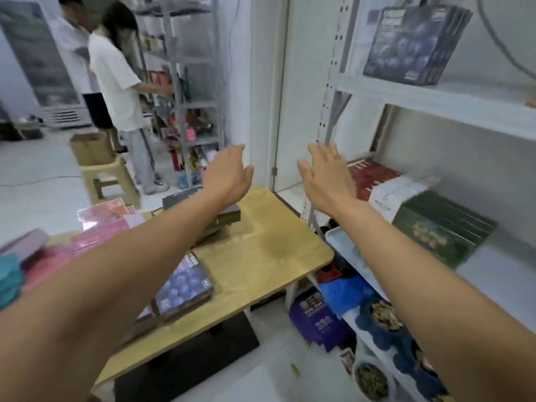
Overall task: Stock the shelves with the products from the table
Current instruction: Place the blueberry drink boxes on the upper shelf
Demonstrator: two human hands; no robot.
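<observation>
Both my arms stretch forward over the wooden table (269,250). My left hand (229,175) is open and empty above a stack of dark boxes (229,217) at the table's far side. My right hand (326,178) is also open and empty, in front of the white shelf unit (435,95) on the right. A blue blueberry box (182,288) lies on the table near me, pink boxes (101,227) to the left. On the middle shelf lie red boxes (374,177), white boxes (397,192) and green boxes (441,230). Blue boxes (414,42) stand on the upper shelf.
Two people stand at another shelf rack (188,82) at the back left. A plastic stool (108,181) with a brown box (91,147) is on the floor there. Bags and bowls of dried goods (383,314) fill the lower shelf. A dark mat (188,358) lies under the table.
</observation>
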